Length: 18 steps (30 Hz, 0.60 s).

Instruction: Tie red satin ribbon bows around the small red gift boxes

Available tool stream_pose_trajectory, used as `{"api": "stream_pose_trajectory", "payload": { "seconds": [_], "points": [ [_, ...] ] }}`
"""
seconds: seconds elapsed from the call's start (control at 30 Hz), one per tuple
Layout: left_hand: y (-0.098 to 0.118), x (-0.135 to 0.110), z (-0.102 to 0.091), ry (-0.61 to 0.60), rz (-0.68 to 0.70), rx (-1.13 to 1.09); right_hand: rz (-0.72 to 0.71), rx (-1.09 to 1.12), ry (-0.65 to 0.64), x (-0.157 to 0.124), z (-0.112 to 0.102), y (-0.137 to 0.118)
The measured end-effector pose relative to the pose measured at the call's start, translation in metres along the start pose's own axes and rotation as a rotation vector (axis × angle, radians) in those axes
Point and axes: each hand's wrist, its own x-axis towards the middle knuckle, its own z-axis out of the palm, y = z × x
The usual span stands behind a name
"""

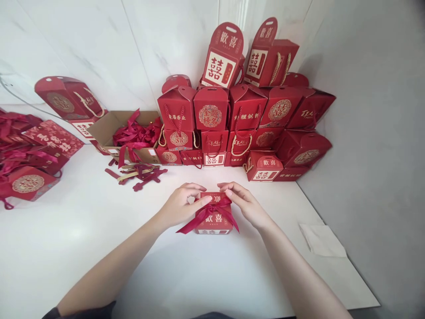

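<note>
Dead center on the white counter [83,252] sits a small red gift box [214,224] with white lettering, a red satin bow [221,210] across its top and the tails trailing down both sides. Both hands are right on it. The left hand [181,206] comes in from the box's left, its fingers [195,188] curled so the thumb and index almost form a ring, with the tips over the top left of the box. The right hand [246,206] mirrors that from the other side, fingers [229,187] held close together and resting along the box's top right, just beside the bow. Can't tell from this angle whether either hand is really pinching the ribbon or only touching it.

Behind the small box is a big stacked wall of red gift boxes [245,110] with rope handles. Off to its left there's a cardboard carton [102,133] stuffed with red ribbon [136,133], and loose ribbon strips [136,177] lie in front of that - more red boxes [28,184] sit farther left. A folded white napkin [322,240] lies well to its right.
</note>
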Motion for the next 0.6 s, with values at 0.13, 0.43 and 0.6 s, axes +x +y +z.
{"api": "stream_pose_trajectory", "payload": {
  "seconds": [0.13,0.43,0.6],
  "points": [
    [0.001,0.003,0.007,0.006,0.056,0.127,-0.021,-0.019,0.094,0.0,-0.006,0.01],
    [-0.001,-0.012,0.009,0.036,0.019,-0.154,-0.149,-0.168,0.238,-0.005,0.002,0.022],
    [-0.014,-0.037,0.016,0.074,-0.037,-0.316,-0.14,-0.193,0.22,-0.009,0.008,0.03]
  ]
}}
